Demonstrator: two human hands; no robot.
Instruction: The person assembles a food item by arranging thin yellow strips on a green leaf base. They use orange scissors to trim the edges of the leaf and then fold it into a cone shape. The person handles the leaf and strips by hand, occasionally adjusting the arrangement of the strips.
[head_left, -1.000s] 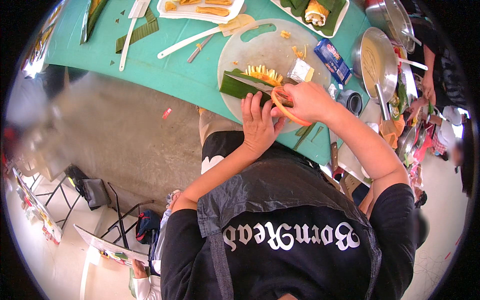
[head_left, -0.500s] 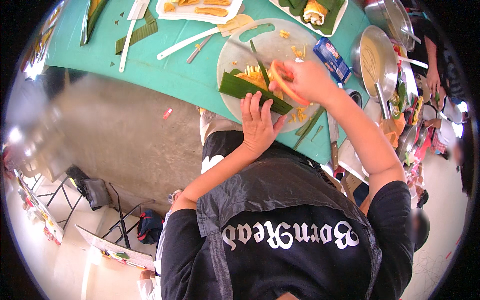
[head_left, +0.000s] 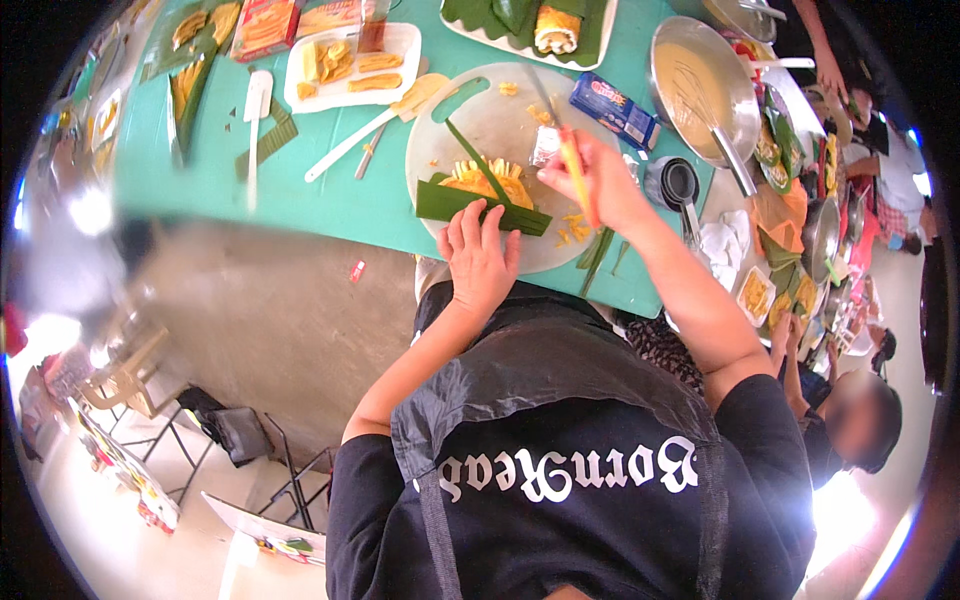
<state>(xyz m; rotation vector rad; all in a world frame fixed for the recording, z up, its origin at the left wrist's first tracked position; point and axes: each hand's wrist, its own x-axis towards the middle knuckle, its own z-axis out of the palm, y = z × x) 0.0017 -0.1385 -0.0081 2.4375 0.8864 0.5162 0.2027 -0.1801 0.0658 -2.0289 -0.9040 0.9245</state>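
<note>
Right under the left fingertips, a long green leaf point(head_left: 437, 203) is lying along the near side of a round white cutting board point(head_left: 512, 122). The left hand point(head_left: 482, 262) is coming up from below, palm down, its fingers spreading and pressing on the leaf's near edge without clenching, the thumb resting apart on the right. Well to the right of those fingers, the right hand point(head_left: 607, 190) is hovering over the board, gripping orange-handled scissors point(head_left: 574, 165), the blade pointing up and away from its knuckles. Just beyond the left fingers, the leaf is looking glossy and straight-edged, with a narrow green strip point(head_left: 478, 162) slanting away from it. Behind the leaf, a yellow food piece point(head_left: 516, 190) is showing a row of pale, stick-like ends.
</note>
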